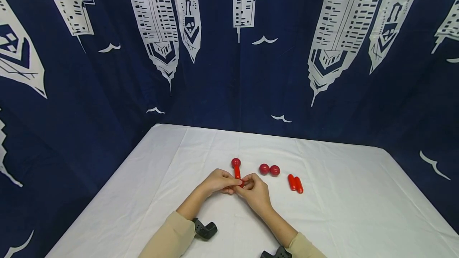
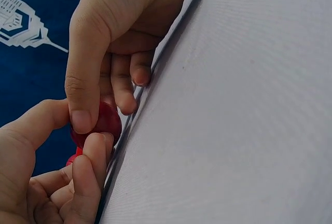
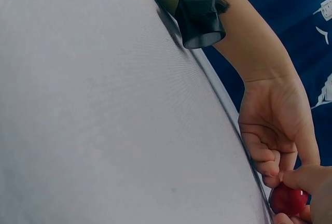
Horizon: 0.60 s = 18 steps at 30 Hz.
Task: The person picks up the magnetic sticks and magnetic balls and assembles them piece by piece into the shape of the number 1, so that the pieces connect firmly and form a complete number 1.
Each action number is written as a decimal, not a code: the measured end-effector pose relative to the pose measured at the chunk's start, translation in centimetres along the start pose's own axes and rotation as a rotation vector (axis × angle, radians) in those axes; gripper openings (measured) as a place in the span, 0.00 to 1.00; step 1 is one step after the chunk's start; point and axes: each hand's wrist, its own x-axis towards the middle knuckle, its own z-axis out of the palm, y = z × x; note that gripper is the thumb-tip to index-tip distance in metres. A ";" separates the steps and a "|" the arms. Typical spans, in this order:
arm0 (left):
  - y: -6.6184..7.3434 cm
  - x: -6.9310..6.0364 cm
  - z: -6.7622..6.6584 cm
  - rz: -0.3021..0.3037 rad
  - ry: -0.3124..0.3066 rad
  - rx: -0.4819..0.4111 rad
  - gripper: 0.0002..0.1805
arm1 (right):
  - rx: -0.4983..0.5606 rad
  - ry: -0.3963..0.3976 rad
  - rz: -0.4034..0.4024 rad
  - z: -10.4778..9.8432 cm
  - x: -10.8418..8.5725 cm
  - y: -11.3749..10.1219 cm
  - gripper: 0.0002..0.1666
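Both hands meet around a red ball at the near end of a red rod. The left hand pinches this ball, its thumb lying across it in the left wrist view. From the other side the right hand grips the same ball between thumb and fingers. A second red ball sits at the rod's far end, pointing away from the person. Fingers cover much of the near ball and where it meets the rod.
Two loose red balls lie side by side to the right of the hands. Farther right are two short red rods. A white cloth covers the table, with a dark blue printed curtain behind it.
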 end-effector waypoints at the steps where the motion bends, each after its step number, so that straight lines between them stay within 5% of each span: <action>1: 0.0 0.0 0.0 0.001 0.002 -0.001 0.14 | -0.001 -0.004 0.002 0.0 0.0 0.0 0.18; 18: -0.4 0.3 -0.4 0.009 0.022 -0.033 0.13 | -0.014 -0.009 -0.004 -0.2 0.0 -0.1 0.19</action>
